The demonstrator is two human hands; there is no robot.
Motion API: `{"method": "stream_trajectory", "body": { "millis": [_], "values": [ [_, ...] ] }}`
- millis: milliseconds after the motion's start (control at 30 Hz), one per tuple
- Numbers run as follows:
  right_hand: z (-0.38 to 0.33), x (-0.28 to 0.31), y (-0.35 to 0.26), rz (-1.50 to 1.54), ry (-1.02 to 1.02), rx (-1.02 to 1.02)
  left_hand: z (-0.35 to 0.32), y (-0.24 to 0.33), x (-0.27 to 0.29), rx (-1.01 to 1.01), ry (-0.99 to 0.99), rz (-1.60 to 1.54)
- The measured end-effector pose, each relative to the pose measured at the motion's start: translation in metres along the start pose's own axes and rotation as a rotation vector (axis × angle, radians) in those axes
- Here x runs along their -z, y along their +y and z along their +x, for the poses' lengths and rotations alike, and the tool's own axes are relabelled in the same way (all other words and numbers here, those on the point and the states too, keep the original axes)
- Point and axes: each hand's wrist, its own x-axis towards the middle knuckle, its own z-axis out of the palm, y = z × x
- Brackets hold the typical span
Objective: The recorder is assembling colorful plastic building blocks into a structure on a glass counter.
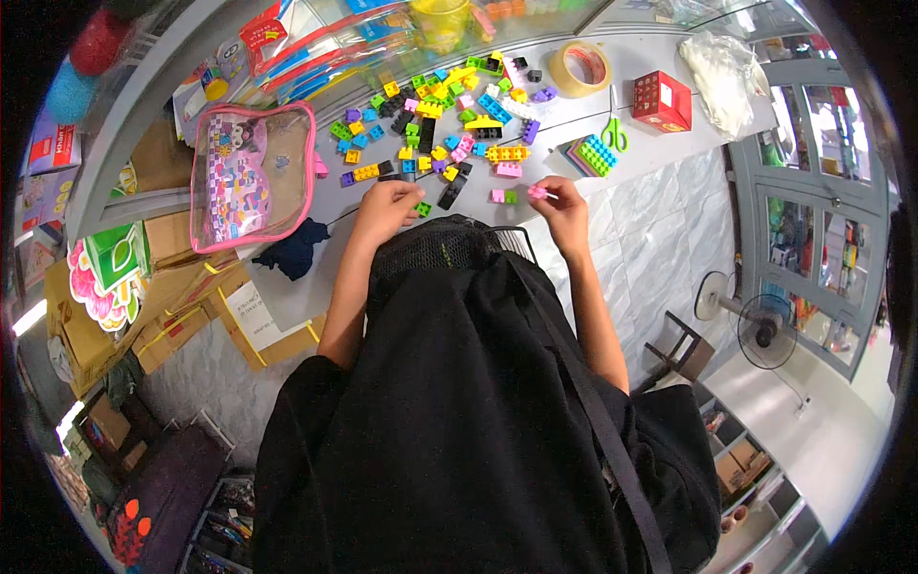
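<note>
My right hand (pixel 566 216) pinches a small pink toy brick (pixel 538 192) just off the table's near edge. Close to its fingertips lie a pink brick (pixel 497 196) and a green brick (pixel 511 197), side by side. Over the near side of the table, my left hand (pixel 385 210) has its fingers curled together; whether anything is in them is hidden. A green brick (pixel 423 209) is right beside those fingertips. Beyond both hands spreads a loose pile of bricks in several colours, with a yellow brick (pixel 483 122) among them.
Left of the pile stands a clear pouch with pink trim (pixel 313 143), near a dark cloth (pixel 293 251). To the right are stacked brick plates (pixel 593 155), green scissors (pixel 614 134), a tape roll (pixel 580 69), a red box (pixel 662 101) and a plastic bag (pixel 719 81).
</note>
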Motion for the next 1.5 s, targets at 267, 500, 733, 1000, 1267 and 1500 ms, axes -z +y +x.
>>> {"method": "stream_trajectory", "body": {
  "millis": [267,500,733,1000,1267,1500],
  "values": [
    [-0.004,-0.008,0.012,-0.438,-0.097,0.215,-0.003,-0.002,0.001,-0.054,0.017,0.072],
    [-0.003,-0.014,0.011,-0.627,-0.114,0.279,-0.001,-0.008,0.005,-0.043,0.003,0.142],
    [0.001,-0.016,0.01,-0.65,-0.115,0.286,-0.007,-0.006,0.006,-0.215,0.07,0.002],
    [0.007,-0.013,0.006,-0.831,-0.192,0.508,-0.009,-0.008,0.008,-0.238,0.089,0.053],
    [0.006,-0.016,0.01,-0.713,-0.187,0.424,-0.005,-0.01,0.008,-0.196,0.059,0.073],
    [0.002,-0.02,0.013,-0.64,-0.117,0.315,-0.001,-0.013,0.008,-0.199,0.08,0.088]
  ]
}}
